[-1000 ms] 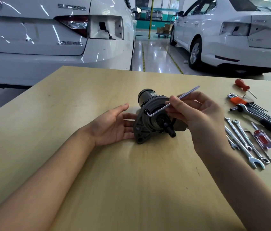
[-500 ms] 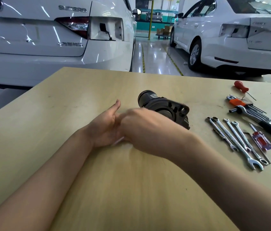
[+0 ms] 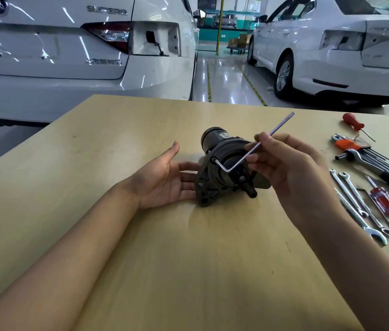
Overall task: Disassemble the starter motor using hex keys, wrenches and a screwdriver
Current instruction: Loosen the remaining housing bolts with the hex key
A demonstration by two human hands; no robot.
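The starter motor [image 3: 224, 168] lies on its side near the middle of the worktop [image 3: 141, 259], its cylindrical body pointing toward the far edge. The left hand [image 3: 165, 182] rests palm-up with straight fingers touching the motor's flange. The right hand [image 3: 291, 168] pinches the long arm of a hex key [image 3: 248, 155], whose short end sits at a bolt on the housing. Combination wrenches [image 3: 360, 206] lie near the right edge.

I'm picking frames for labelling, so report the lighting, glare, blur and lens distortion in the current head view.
Head view: even indoor light, with soft shadows under the left hand and starter motor; bright streaky glare on the white cars and the glossy floor; the hex key, right hand and wrenches are sharp, without motion blur; wide-angle bending shows at the table edges and the forearms.
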